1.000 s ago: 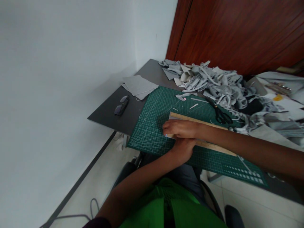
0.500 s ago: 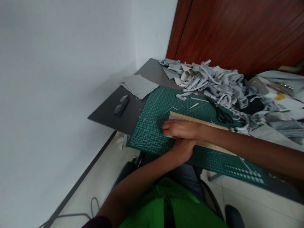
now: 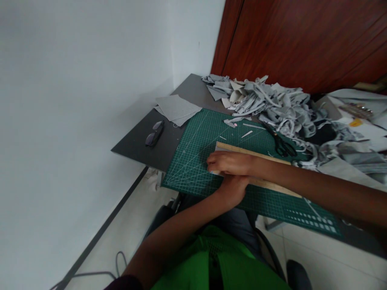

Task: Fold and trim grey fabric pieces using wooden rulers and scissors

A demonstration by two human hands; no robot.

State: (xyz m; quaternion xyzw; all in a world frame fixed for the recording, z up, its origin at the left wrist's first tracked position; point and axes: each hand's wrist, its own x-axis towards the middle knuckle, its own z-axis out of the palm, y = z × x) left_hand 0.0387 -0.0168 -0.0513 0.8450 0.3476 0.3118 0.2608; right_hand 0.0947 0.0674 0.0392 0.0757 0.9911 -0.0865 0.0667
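Observation:
My right hand (image 3: 229, 162) reaches in from the right and lies over the left end of a pale wooden ruler or strip (image 3: 236, 148), with grey cloth (image 3: 220, 148) showing beside it. Its fingers are curled closed near the cloth's left edge. A tiny pale spot shows under the fingertips; what they hold is not visible. My left hand (image 3: 234, 189) rests on the lower wooden edge (image 3: 276, 187), crossing under my right wrist. Its fingers are hidden there. Both hands are above the green cutting mat (image 3: 193, 161).
Black-handled scissors (image 3: 283, 146) lie on the mat near small cloth scraps (image 3: 237, 121). A heap of grey cloth pieces (image 3: 269, 98) covers the back of the table. Glasses (image 3: 155, 133) and flat grey cloth pieces (image 3: 178, 108) lie at left. A white box (image 3: 335, 110) stands at right.
Hardly anything differs. My right fingertips shift very slightly at the cloth's left edge, while my left hand stays in place.

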